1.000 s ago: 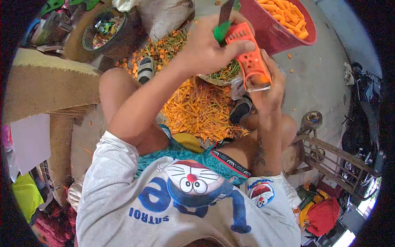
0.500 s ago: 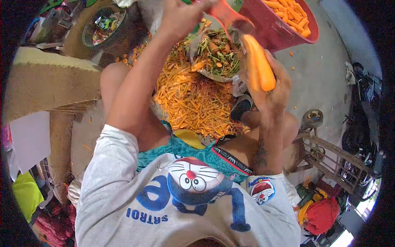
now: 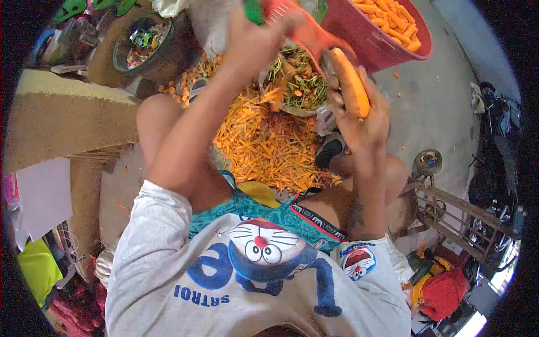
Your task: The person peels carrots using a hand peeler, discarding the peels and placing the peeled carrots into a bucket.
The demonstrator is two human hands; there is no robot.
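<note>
My left hand grips an orange slotted peeler with a green handle, raised at the top of the view. The peeler's lower edge meets the upper end of a peeled carrot. My right hand holds that carrot from below, tilted with its tip pointing up and left. Both hands hover over a pile of orange carrot peelings on the ground between my knees.
A bowl of green carrot tops and scraps sits beyond the pile. A red basin of peeled carrots stands at top right, a dark bucket at top left. A sandalled foot rests by the pile; a rusty metal frame is on the right.
The peeler covered the carrot a second ago, then lifted off toward the top. It now rests again at the carrot's upper end. My right hand has kept hold of the carrot.
</note>
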